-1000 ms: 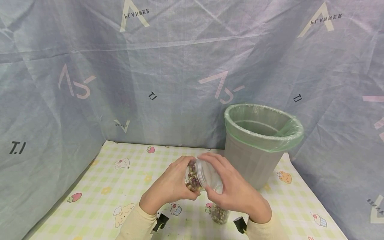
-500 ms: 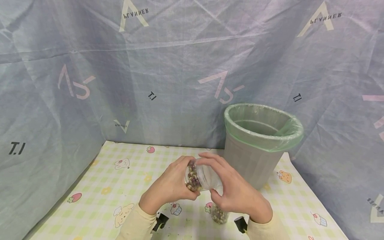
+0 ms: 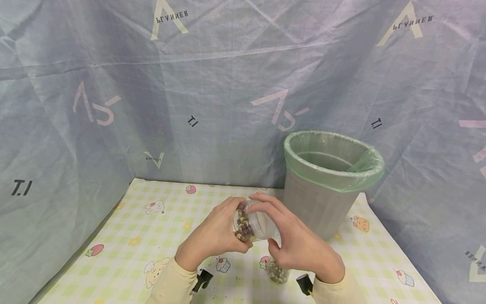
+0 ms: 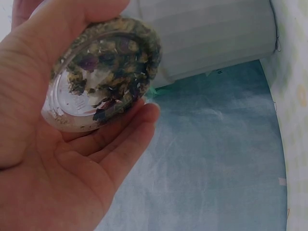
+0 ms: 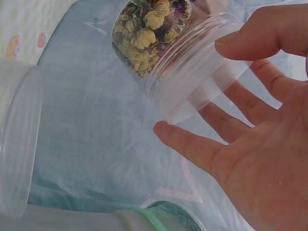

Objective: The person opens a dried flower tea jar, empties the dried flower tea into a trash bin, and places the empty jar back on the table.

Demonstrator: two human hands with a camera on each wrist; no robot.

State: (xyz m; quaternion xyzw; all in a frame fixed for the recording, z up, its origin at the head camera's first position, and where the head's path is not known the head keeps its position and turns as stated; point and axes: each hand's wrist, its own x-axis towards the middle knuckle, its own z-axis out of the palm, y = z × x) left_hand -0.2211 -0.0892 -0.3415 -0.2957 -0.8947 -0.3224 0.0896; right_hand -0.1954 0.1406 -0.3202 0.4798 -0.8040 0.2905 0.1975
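My left hand [image 3: 216,232] grips a clear jar [image 3: 243,226] of dried flower buds, tilted sideways above the table. In the left wrist view the jar's base [image 4: 106,77] faces the camera, with yellowish and dark purple buds behind it. A translucent lid [image 5: 202,82] sits over the jar's mouth, its ridged neck showing beside it. Around that lid my right hand [image 3: 296,236] spreads its fingers on the far side, with the thumb [image 5: 240,45] at its near edge. Below the right hand stands a second jar [image 3: 278,272] of dried buds, its upper part hidden in the head view.
A grey bin [image 3: 319,207] with a green liner stands at the back right. The checked tablecloth [image 3: 167,236] has small dark crumbs [image 3: 237,278] near the front. Grey-blue cloth [image 3: 212,84] hangs behind and at the sides. Another translucent lid [image 5: 19,139] shows at the right wrist view's left edge.
My right hand's thumb has shifted right and slightly down along the lid, and its fingers have slid a little left over the top. The left hand and jar stay nearly still.
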